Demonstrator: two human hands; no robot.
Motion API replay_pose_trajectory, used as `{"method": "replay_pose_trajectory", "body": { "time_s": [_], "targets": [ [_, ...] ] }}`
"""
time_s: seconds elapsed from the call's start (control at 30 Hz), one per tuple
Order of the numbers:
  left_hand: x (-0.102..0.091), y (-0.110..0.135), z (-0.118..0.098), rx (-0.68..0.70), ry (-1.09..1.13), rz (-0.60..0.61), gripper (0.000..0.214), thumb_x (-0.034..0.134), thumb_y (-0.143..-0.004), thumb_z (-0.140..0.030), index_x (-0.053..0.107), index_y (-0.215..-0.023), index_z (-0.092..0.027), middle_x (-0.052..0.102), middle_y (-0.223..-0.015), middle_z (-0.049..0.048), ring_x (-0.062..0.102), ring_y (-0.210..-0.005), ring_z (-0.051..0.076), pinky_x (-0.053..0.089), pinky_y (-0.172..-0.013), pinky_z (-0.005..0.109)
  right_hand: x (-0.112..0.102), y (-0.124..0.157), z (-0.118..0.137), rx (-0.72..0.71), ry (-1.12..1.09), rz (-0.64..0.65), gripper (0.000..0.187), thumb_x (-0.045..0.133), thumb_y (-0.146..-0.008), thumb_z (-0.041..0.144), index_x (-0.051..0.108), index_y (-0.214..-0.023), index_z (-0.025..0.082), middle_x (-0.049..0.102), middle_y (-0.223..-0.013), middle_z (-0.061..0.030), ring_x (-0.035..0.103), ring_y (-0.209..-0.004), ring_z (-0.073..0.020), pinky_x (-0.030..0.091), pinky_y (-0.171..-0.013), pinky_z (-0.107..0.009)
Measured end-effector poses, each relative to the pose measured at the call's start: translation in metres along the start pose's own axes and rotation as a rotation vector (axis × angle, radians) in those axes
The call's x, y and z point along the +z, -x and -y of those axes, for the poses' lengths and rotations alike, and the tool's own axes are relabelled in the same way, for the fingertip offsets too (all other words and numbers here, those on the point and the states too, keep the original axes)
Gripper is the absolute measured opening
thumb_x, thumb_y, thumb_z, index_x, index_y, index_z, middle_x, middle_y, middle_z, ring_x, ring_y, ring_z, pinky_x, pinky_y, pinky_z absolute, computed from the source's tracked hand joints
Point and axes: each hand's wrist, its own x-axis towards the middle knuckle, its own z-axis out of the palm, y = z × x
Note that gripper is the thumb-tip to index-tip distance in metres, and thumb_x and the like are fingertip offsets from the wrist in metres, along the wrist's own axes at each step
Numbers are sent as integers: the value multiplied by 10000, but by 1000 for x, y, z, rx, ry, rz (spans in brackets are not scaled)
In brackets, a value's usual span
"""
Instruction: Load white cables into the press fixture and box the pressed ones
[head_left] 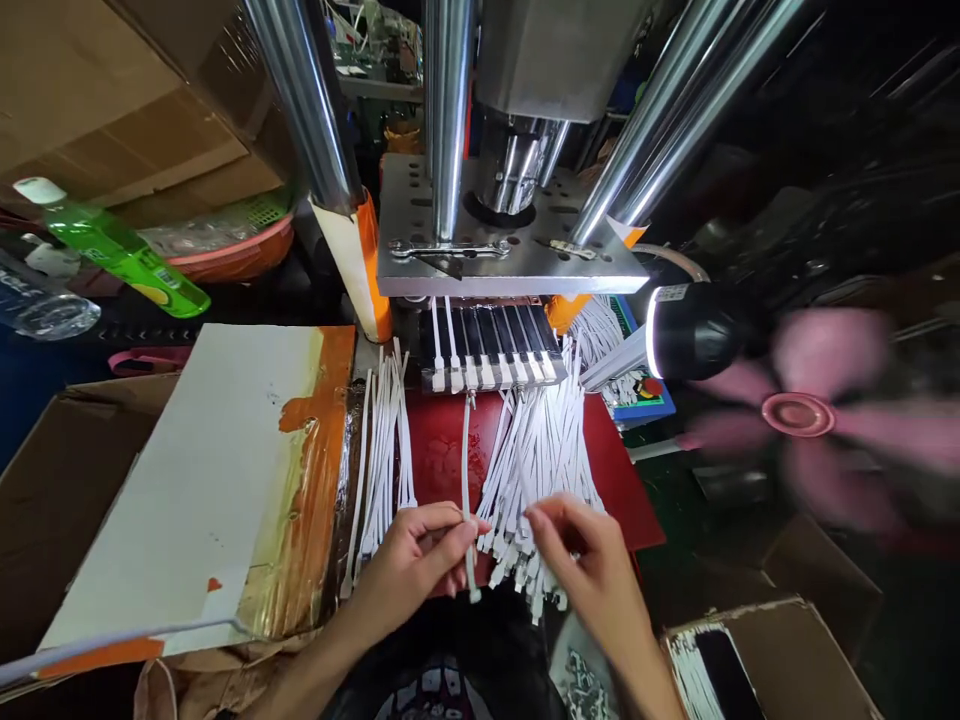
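Pretty cluttered workshop, with a big steel press (510,275) planted in the middle of it all. Over on the left, a green bottle (127,250) had been left lying at a tilt, and a white board (187,450) was propped below it, edged in orange. Next along, a thin bundle of white strips (386,440) was laid out on the near side of the press. By the left hand (431,550), a single white strip (466,450) was pinched between thumb and fingers, kept lengthwise over the red mat (439,450). Just beyond it, the slotted black block (506,335) was lined with white ends along its front edge, so that row looked pretty much filled. Plenty was left loose, though: a much bigger pile (536,470) was heaped to the right; whether those were finished couldn't be told. The right hand (581,550) was held narrow over that pile's near end, but anything thin in it couldn't be made out. Farther right, a lamp (694,330) and a blurry pink fan (799,413) were set up.
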Motion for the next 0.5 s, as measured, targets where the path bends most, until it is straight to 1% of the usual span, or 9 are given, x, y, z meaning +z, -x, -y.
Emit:
{"method": "replay_pose_trajectory", "body": {
  "time_s": [0.07, 0.13, 0.2, 0.23, 0.27, 0.3, 0.37, 0.43, 0.5],
  "targets": [
    [11, -2, 1, -19, 107, -32, 576, 725, -812, -701, 782, -892, -134, 587, -622, -9, 515, -492, 81, 423, -479, 190, 3, 17, 9, -44, -107, 169, 300, 545, -1006, 326, 636, -752, 195, 597, -644, 15, 527, -594, -127, 371, -574, -227],
    [15, 4, -1, -20, 119, -14, 558, 716, -827, -692, 784, -859, -140, 566, -615, -17, 455, -461, 63, 370, -445, 183, 2, 24, 14, -67, -162, 346, 224, 625, -950, 280, 659, -746, 193, 609, -661, 18, 540, -620, -124, 384, -603, -224],
    [17, 16, -1, 48, -16, 53, 499, 678, -891, -632, 782, -806, -151, 569, -645, -10, 448, -468, 62, 350, -444, 189, -2, 21, 16, -37, -251, 504, 160, 746, -881, 322, 704, -789, 198, 630, -707, 17, 552, -646, -125, 396, -614, -223],
    [17, 23, 1, 109, -123, 84, 465, 654, -927, -586, 782, -792, -161, 588, -665, 0, 485, -499, 76, 374, -472, 198, -3, 17, 16, -2, -331, 538, 188, 792, -853, 380, 728, -843, 203, 641, -745, 13, 555, -659, -127, 405, -611, -222],
    [17, 29, 3, 169, -240, 99, 429, 629, -957, -538, 783, -796, -171, 619, -693, 14, 542, -555, 100, 417, -524, 210, -3, 11, 16, 43, -428, 533, 265, 809, -837, 451, 744, -915, 207, 646, -784, 7, 552, -659, -126, 411, -600, -221],
    [16, 35, 7, 224, -362, 99, 400, 608, -978, -491, 779, -793, -180, 646, -715, 27, 590, -620, 126, 455, -584, 224, 0, 5, 16, 89, -526, 492, 350, 799, -837, 521, 747, -985, 208, 642, -805, 4, 536, -642, -120, 409, -577, -219],
    [12, 42, 14, 290, -594, 88, 378, 579, -999, -411, 748, -745, -188, 675, -722, 39, 639, -696, 159, 492, -664, 244, 10, -6, 17, 152, -667, 339, 428, 716, -892, 598, 744, -1040, 197, 618, -790, 6, 481, -588, -102, 376, -528, -215],
    [6, 43, 17, 293, -728, 78, 341, 565, -1003, -366, 733, -758, -199, 686, -726, 34, 651, -686, 163, 505, -654, 245, 26, -12, 18, 139, -699, 221, 408, 658, -948, 579, 755, -968, 182, 599, -738, 10, 459, -574, -97, 358, -524, -216],
    [-2, 38, 10, 319, -744, 9, 229, 592, -990, -363, 766, -943, -221, 734, -827, 38, 686, -737, 174, 532, -665, 243, 40, -11, 20, 63, -659, 180, 358, 684, -953, 511, 763, -859, 175, 621, -723, 2, 508, -623, -112, 388, -579, -227]
  ]
}}
